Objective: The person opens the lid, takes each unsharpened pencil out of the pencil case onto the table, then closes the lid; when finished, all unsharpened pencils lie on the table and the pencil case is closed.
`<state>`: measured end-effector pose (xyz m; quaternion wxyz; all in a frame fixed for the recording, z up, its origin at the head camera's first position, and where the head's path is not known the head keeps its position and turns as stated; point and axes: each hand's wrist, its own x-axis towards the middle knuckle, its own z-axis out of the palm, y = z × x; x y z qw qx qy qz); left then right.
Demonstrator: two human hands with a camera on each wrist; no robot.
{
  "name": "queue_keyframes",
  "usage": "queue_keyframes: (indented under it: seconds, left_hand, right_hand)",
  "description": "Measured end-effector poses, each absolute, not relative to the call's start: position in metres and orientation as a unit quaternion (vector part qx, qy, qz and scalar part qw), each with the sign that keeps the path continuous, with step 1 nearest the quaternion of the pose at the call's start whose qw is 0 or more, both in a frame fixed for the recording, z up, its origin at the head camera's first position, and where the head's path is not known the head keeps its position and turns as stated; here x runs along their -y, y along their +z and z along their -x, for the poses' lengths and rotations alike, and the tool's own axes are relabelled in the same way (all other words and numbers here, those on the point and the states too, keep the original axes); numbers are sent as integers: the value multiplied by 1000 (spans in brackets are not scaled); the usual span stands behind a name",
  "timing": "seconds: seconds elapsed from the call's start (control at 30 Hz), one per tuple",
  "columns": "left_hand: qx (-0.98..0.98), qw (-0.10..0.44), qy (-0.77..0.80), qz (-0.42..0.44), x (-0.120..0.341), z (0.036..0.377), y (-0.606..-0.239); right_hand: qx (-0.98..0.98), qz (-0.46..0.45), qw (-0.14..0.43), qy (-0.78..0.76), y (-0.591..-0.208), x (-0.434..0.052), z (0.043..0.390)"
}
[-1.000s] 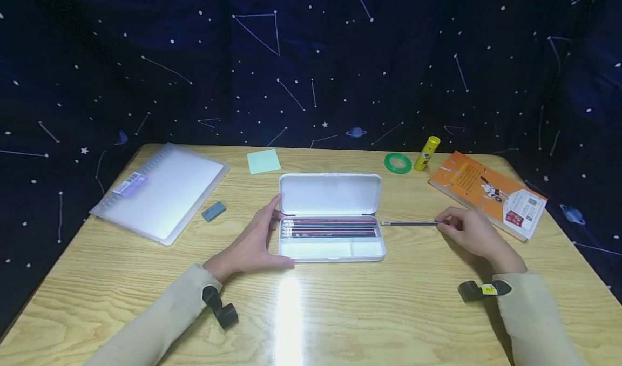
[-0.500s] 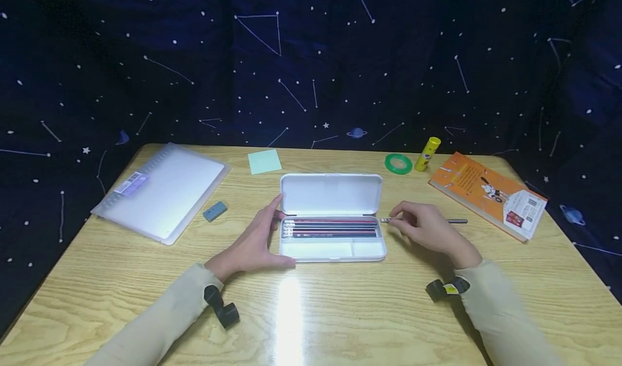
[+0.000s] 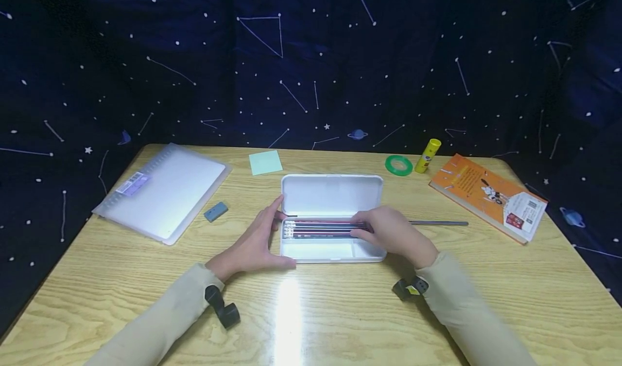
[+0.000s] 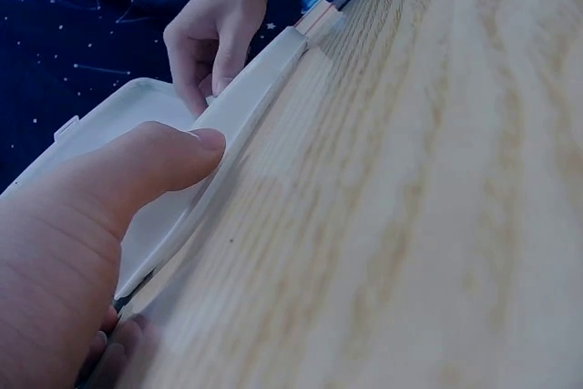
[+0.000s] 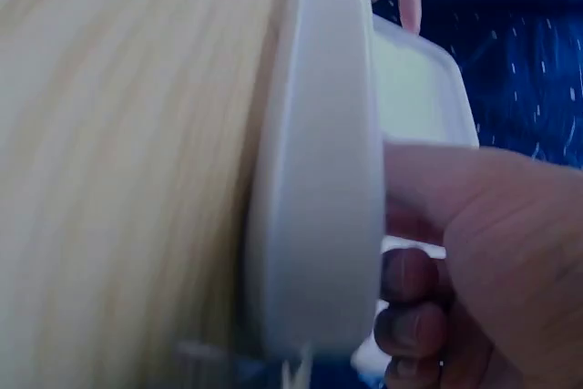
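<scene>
A white pencil case (image 3: pixel 330 257) lies open at the middle of the wooden table, its lid (image 3: pixel 330 193) upright behind it. Several pencils (image 3: pixel 316 228) lie in its back compartment. My left hand (image 3: pixel 252 242) grips the case's left end, thumb (image 4: pixel 137 170) on the front wall (image 4: pixel 246 97). My right hand (image 3: pixel 389 234) is over the case's right end, its fingers (image 5: pixel 410 325) curled down onto the pencils and its thumb (image 5: pixel 483 216) over the rim (image 5: pixel 319 179). One dark pencil (image 3: pixel 437 223) lies on the table right of the case.
A translucent folder (image 3: pixel 162 190) lies at the back left with a grey eraser (image 3: pixel 215 211) beside it. Behind the case is a green sticky note (image 3: pixel 265 162). At the back right are a green tape roll (image 3: pixel 398 164), a yellow glue stick (image 3: pixel 427 154) and an orange book (image 3: pixel 488 193).
My right hand let go of the dark pencil on the table and moved left into the case. The left hand and the case stayed put.
</scene>
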<state>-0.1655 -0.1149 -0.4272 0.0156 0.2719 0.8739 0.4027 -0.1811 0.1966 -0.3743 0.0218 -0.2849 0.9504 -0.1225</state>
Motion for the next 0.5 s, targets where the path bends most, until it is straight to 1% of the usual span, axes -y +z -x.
queue_keyframes:
  seconds: [0.17, 0.5]
  left_hand:
    - [-872, 9, 405, -277, 115, 166, -429]
    - [-871, 3, 404, -280, 115, 167, -430]
  right_hand:
    - [-951, 293, 3, -96, -375, -185, 182]
    - [-940, 308, 1, -146, -383, -184, 187]
